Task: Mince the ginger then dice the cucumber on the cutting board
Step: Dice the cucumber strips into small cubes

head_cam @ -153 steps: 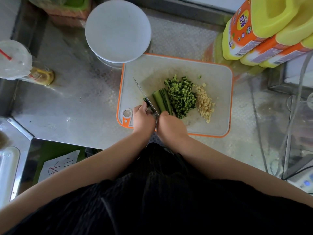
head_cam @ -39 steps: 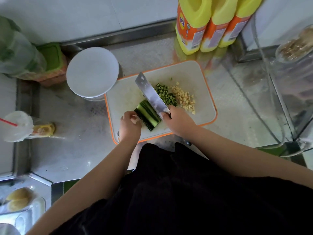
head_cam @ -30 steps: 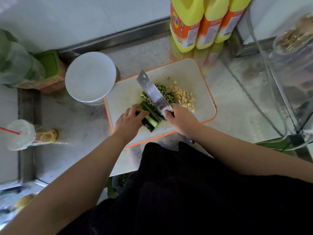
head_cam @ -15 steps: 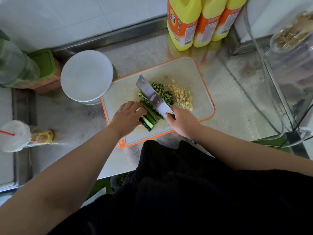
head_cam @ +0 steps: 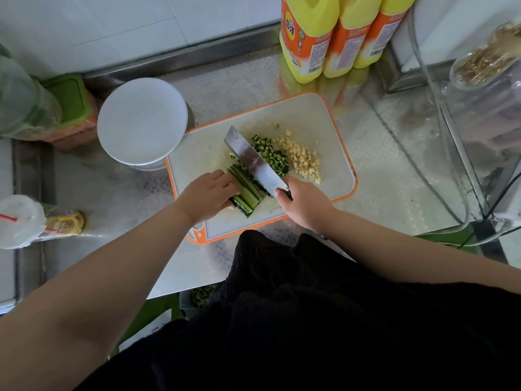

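Between both hands, long green cucumber strips [head_cam: 245,190] lie under curled left-hand fingers [head_cam: 222,179]; right-hand fingers [head_cam: 284,197] wrap the knife [head_cam: 253,162], its flat steel blade beside diced cucumber [head_cam: 270,156].

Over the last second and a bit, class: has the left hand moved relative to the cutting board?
Yes. The left hand has moved away from the cutting board's near-left edge toward its middle, and now holds the cucumber strips beside the knife.
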Available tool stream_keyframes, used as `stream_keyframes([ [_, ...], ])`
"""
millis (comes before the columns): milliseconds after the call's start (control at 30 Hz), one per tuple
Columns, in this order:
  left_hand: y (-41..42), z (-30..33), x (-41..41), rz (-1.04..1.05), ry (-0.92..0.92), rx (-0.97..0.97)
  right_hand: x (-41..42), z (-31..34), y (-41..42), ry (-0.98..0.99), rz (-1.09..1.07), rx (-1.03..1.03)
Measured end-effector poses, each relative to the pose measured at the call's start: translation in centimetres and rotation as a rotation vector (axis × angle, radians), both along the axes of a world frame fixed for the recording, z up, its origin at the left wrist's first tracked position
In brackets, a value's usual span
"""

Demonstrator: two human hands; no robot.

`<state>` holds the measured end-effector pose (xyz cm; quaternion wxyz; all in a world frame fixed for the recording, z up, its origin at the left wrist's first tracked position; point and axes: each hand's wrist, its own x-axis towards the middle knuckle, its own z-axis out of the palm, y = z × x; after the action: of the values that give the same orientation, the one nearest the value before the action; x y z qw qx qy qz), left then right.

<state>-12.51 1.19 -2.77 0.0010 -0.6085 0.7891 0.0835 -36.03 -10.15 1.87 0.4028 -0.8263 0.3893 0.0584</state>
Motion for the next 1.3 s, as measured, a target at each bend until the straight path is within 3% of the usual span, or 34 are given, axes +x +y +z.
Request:
stream_keyframes([
  [267, 2.4, -2.1, 0.6, -0.059, 0.060, -0.205, 0.5, 0.4, 0.6, 0.044, 0.061, -0.030],
  [600, 2.5, -0.8, 0.1, 0.009, 0.083, -0.119, 2.6, 0.1, 1.4, 0.127, 0.129, 0.014],
  [933, 4.1, -1.3, -3.6, 0.398, 0.105, -0.075, 4.4, -0.4, 1.6, 0.207, 0.193, -0.016],
  [1033, 3.8, -1.4, -4.5, 0.501, 0.086, 0.005, 4.4, -0.3, 1.5, 0.166, 0.131, -0.036],
  [1233, 1.8, -0.7, -3.7, 0.589, 0.135, -0.178, 2.9, 0.3, 0.4, -0.078, -0.075, -0.147],
  [1300, 0.6, -0.2, -2.7, 0.543, 0.091, -0.086, 2.5, 0.2, 0.0, -0.116, -0.145, -0.168],
])
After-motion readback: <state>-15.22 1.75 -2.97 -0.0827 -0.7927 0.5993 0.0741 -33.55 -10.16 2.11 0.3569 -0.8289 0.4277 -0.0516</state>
